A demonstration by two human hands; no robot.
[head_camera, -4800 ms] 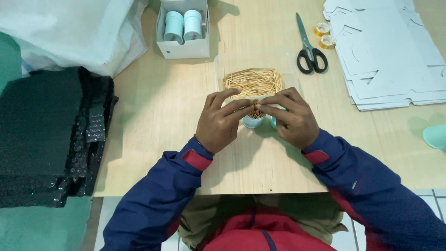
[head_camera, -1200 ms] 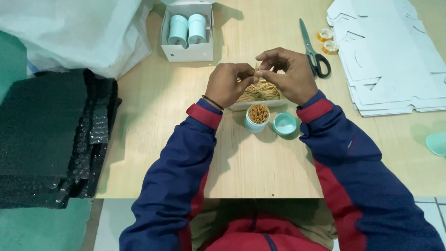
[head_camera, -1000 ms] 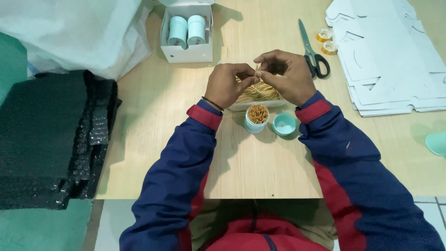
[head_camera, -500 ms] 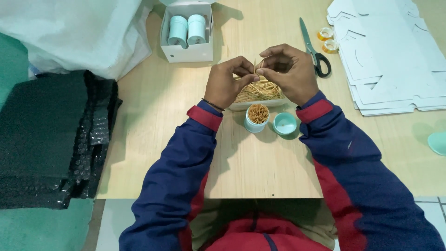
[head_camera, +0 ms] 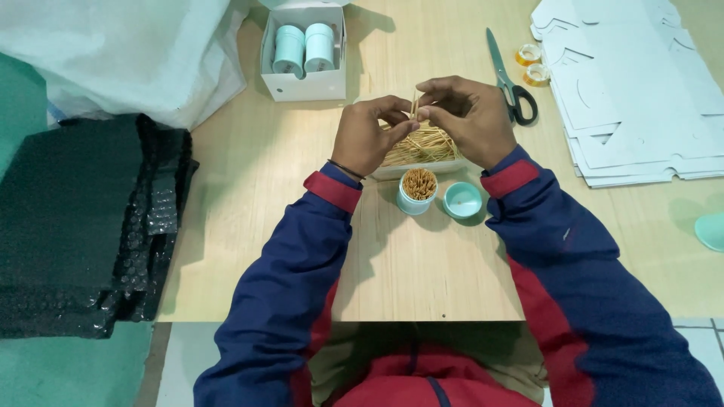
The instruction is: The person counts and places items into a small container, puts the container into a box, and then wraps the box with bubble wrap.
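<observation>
With the fingers (head_camera: pixel 413 114) of the left hand (head_camera: pixel 363 139) and right hand (head_camera: pixel 469 119) pinched narrow on a small bundle of toothpicks (head_camera: pixel 414 105) above the tray (head_camera: pixel 419 145), keep tips level before moving to the cup (head_camera: pixel 417 191) just below.

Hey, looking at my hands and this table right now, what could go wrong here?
Both hands, left and right, pinch a few toothpicks above the loose pile; some might slip and scatter. The open, full jar stands close to your wrists, so a sleeve could tip it. Its lid lies loose beside it.
</observation>
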